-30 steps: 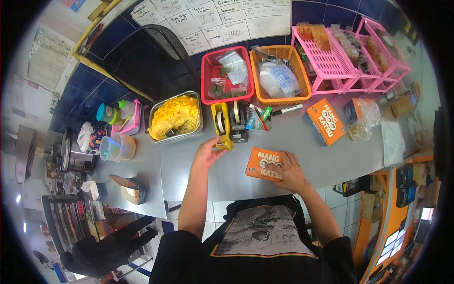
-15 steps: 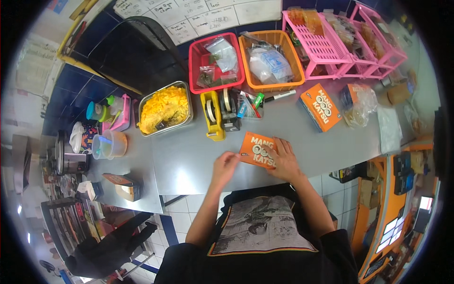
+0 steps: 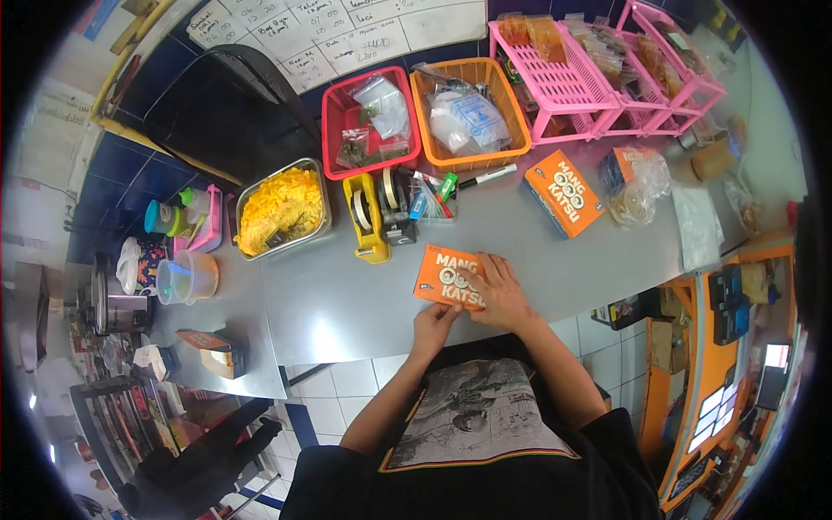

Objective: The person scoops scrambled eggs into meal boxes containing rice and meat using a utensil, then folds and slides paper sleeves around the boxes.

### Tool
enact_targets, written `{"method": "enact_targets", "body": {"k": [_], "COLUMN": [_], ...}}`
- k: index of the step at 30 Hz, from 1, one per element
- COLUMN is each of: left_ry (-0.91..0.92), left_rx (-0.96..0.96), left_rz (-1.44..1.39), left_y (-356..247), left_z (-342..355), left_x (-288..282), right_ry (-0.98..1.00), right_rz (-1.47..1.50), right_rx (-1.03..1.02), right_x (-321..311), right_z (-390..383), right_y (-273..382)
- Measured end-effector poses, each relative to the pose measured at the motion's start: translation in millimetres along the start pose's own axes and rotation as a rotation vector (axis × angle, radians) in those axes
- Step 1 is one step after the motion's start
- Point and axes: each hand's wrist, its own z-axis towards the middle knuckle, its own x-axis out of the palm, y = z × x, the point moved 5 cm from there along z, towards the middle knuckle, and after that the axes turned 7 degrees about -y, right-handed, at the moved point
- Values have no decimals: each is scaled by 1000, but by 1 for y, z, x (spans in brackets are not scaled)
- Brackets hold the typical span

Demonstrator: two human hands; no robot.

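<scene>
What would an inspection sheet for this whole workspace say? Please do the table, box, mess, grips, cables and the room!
Surface: grey table, shiny, with a bright reflection.
Job's things: orange box, lying flat; yellow tape dispenser beyond it, to the left.
Clutter: yellow food in a tray, red basket, orange basket, pink rack, second orange box.
Grips: right grip spread over the box's right side; left grip at its near edge, pinching or not unclear.
Cables: nothing seen.
Surroundings: whiteboard behind, tiled floor below.
</scene>
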Motion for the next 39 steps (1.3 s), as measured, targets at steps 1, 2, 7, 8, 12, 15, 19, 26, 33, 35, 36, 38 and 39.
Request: {"method": "enact_targets", "body": {"k": [1,2,7,8,12,15,19,26,33,35,36,38,39], "left_ry": [-114,-228,-360,-402,-476,-458,-534,-660,-674,-668,-647,-614,-573], "left_rx": [286,568,829,851,838,743,697,659,570,618,668,754,806], "left_rz": [204,407,622,621,689,674,610,642,635,601,588,537,494], "left_y": [-10,-18,-20,-21,-9,-13,-11,-18,-23,-18,-16,-10,-5], "left_z": [1,-3,1,1,-3,-5,-7,-10,-6,-13,-14,-9,-10], "left_x": [-3,-4,7,10,8,13,19,29,18,9,15,15,5], "right_ry": [-7,27,38,76,217,159,154,-355,-284,-374,-479,-375,-486], "right_rz": [-4,-9,-35,-62,-121,-206,109,-76,-381,-391,-357,-448,-443], "right_rx": [-5,-20,-23,-25,47,-66,221,302,412,268,92,147,59], "right_x": [-2,-4,-17,-12,4,11,-40,-191,-161,-151,-148,-144,-148], "right_z": [1,0,-6,-6,15,26,15,30,66,65,60,55,51], "right_y": [-4,-3,-17,-18,-3,2,-37,-100,-166,-157,-173,-180,-162]}}
